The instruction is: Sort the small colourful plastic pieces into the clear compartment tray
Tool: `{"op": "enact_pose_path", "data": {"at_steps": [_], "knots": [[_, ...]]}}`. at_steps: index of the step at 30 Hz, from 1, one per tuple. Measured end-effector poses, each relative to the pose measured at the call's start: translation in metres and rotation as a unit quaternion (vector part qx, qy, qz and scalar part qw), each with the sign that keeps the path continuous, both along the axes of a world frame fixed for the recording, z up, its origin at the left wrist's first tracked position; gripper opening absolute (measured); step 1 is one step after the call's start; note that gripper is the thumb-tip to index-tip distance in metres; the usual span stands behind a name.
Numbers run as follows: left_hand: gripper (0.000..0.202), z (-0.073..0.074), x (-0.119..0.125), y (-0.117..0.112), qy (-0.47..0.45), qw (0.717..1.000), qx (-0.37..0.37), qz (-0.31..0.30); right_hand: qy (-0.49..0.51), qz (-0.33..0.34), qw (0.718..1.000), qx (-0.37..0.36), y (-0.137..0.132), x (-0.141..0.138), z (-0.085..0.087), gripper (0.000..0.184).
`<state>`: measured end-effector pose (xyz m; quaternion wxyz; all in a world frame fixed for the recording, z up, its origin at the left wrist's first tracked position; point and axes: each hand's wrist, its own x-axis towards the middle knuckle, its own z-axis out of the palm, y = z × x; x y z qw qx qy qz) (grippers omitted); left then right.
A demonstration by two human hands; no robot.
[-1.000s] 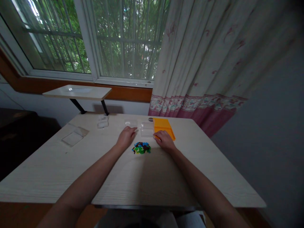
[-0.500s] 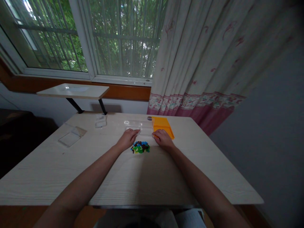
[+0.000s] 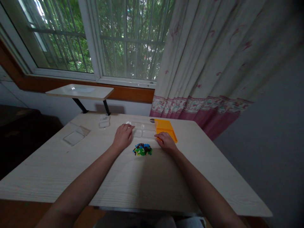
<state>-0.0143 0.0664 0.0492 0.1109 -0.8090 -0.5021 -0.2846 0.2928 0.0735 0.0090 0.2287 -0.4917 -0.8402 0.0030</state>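
A clear plastic box (image 3: 148, 130) with compartments lies toward the back of the table. My left hand (image 3: 123, 135) grips its left side, the index finger stretched along the edge. At the box's front right corner, my right hand (image 3: 166, 141) has its fingers closed on the edge, where the box meets an orange plastic tray (image 3: 163, 123). The right hand partly covers the tray's front. A small heap of blue, green, dark brown and yellow pieces (image 3: 142, 149) lies on the table between my hands, nearer to me than the box.
On the left of the wooden table (image 3: 118, 180) lie an open clear case (image 3: 74, 138) and a smaller clear container (image 3: 104, 121). A raised white shelf (image 3: 95, 93) on black legs stands at the back left. A dark oval object (image 3: 152, 120) sits behind the box. The curtain (image 3: 187, 95) hangs behind.
My left hand has moved left and slightly back along the clear box, from its front edge to its left side. The right hand stays at the corner. The view has shifted a little.
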Motion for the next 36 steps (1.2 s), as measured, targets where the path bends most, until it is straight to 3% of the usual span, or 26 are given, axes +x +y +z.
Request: {"op": "enact_pose_path", "data": {"at_steps": [4, 8, 14, 17, 20, 23, 26, 31, 36], "knots": [[0.029, 0.032, -0.034, -0.001, 0.048, 0.978, -0.045, 0.199, 0.002, 0.008, 1.0, 0.003, 0.003, 0.002, -0.004, 0.032], [0.022, 0.043, -0.09, -0.015, 0.136, 0.944, -0.103, 0.282, 0.007, 0.013, 1.0, 0.006, 0.004, 0.002, -0.004, 0.032], [0.029, 0.014, -0.18, -0.067, 0.19, 0.894, -0.097, 0.394, 0.006, 0.019, 1.0, 0.012, 0.003, 0.001, -0.003, 0.032], [0.029, 0.0, -0.206, -0.084, 0.224, 0.882, -0.086, 0.406, 0.005, 0.014, 1.0, 0.016, 0.005, 0.001, -0.005, 0.031], [0.026, -0.006, -0.216, -0.089, 0.23, 0.894, -0.066, 0.378, 0.003, 0.009, 1.0, 0.017, 0.006, 0.001, -0.007, 0.031], [0.026, -0.003, -0.213, -0.086, 0.207, 0.924, -0.05, 0.317, 0.001, 0.008, 1.0, 0.016, 0.005, 0.002, -0.007, 0.032], [0.028, 0.004, -0.195, -0.077, 0.163, 0.955, -0.024, 0.248, 0.001, 0.006, 1.0, 0.016, 0.004, 0.002, -0.005, 0.032], [0.031, 0.011, -0.126, -0.051, 0.123, 0.983, -0.026, 0.134, -0.002, 0.0, 1.0, 0.011, 0.002, 0.0, -0.002, 0.031], [0.023, 0.007, -0.056, -0.019, 0.13, 0.985, -0.057, 0.096, -0.006, -0.004, 1.0, 0.006, 0.003, 0.001, -0.002, 0.03]]}}
